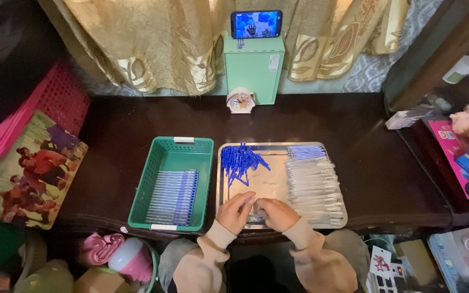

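Note:
My left hand (pixel 235 211) and my right hand (pixel 276 213) meet over the near edge of a metal tray (pixel 278 187), fingers curled around a small clear pen part that I can barely make out between them. On the tray lie a heap of blue pen caps (pixel 240 160) at the back left and a stack of clear pen barrels (pixel 313 187) on the right. Left of the tray stands a green plastic basket (pixel 161 163) holding a row of assembled pens with blue caps (pixel 172 198).
A green box (pixel 253 68) with a phone (pixel 256 24) on top and a small clock (pixel 240 101) stands at the back of the dark wooden table (pixel 381 163). A pink basket (pixel 55 97) and a picture board (pixel 31 168) lie left; boxes clutter the right.

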